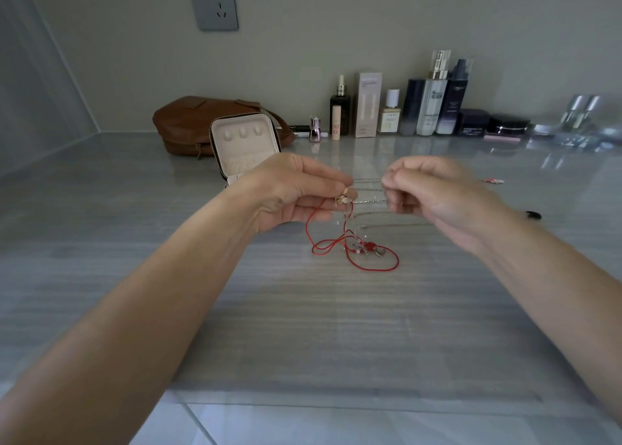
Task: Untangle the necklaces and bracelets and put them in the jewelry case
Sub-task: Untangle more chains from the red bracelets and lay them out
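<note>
Jewelry tangle (356, 242) hangs betw. both hands, its lower end on the counter (303, 326), near the open jewelry case (244, 145). Step: untangling. Left hand (296, 192) pinches the knot at a gold charm (343, 199). Right hand (434, 195), fingers curled, pinches silver chains (368, 190) taut. Next: ease one strand free w/o tightening. Count: 1 red cord (377, 269), approx. 4–5 silver strands — separate pieces indeterminate — 1 case.
</note>
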Demonstrator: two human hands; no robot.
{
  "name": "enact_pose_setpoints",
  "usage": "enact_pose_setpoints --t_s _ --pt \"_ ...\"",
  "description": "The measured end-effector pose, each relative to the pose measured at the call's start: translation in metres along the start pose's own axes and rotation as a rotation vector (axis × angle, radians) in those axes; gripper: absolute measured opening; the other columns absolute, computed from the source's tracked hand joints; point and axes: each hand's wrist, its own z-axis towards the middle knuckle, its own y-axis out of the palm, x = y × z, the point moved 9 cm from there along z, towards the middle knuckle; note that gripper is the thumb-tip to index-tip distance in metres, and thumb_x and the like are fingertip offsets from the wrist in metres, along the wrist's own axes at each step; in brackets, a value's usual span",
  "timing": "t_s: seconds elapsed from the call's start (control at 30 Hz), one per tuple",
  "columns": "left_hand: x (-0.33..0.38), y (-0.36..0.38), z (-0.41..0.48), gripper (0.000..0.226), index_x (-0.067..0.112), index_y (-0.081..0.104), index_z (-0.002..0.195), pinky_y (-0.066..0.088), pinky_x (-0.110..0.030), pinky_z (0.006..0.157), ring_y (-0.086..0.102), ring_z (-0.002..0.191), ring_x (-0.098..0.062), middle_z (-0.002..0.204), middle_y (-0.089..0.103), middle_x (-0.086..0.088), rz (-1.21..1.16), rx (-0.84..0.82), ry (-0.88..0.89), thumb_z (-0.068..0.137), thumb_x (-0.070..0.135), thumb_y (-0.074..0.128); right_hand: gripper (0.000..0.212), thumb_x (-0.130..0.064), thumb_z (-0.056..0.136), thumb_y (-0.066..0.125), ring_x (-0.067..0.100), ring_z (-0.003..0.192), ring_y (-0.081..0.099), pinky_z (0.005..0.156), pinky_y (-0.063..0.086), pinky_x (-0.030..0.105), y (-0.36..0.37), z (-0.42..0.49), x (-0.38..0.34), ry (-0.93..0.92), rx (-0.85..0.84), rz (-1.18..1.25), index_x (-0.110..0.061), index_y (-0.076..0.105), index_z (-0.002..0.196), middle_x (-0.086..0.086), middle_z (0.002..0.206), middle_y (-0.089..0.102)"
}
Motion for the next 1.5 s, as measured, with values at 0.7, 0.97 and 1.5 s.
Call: enact_pose_setpoints --t_s 0.7,0.97,1.5 --pt "0.011 0.014 -0.006 0.033 0.018 0.063 0.09 0.039 -0.009 0.044 0.059 0.051 0.0 0.065 0.07 0.007 0.265 0.079 0.135 0.072 -0.008 0.069 0.019 -0.021 0.078 0.07 -0.002 0.054 0.05 0.057 0.041 0.013 0.01 -0.001 -0.014 -0.264 0.11 -0.414 -0.032 0.059 0.067 -0.011 0.065 0.059" --pt "0.013 0.008 -0.005 0.039 0.019 0.061 0.101 0.049 -0.012 0.059 0.065 0.066 -0.001 0.077 0.072 0.01 0.316 0.091 0.158 0.071 -0.002 0.073 0.021 -0.023 0.08 0.068 -0.001 0.06 0.052 0.063 0.039 0.017 0.016 -0.003 -0.016 -0.293 0.078 -0.443 -0.038 0.056 0.071 -0.015 0.067 0.059" --pt "0.009 0.006 -0.003 0.007 0.019 0.067 0.081 0.05 -0.018 0.055 0.066 0.067 -0.003 0.074 0.068 0.004 0.367 0.106 0.134 0.077 0.016 0.072 0.01 -0.011 0.083 0.064 -0.001 0.055 0.061 0.058 0.047 0.011 0.002 0.002 -0.006 -0.155 0.122 -0.156 -0.018 0.063 0.076 -0.001 0.07 0.069"
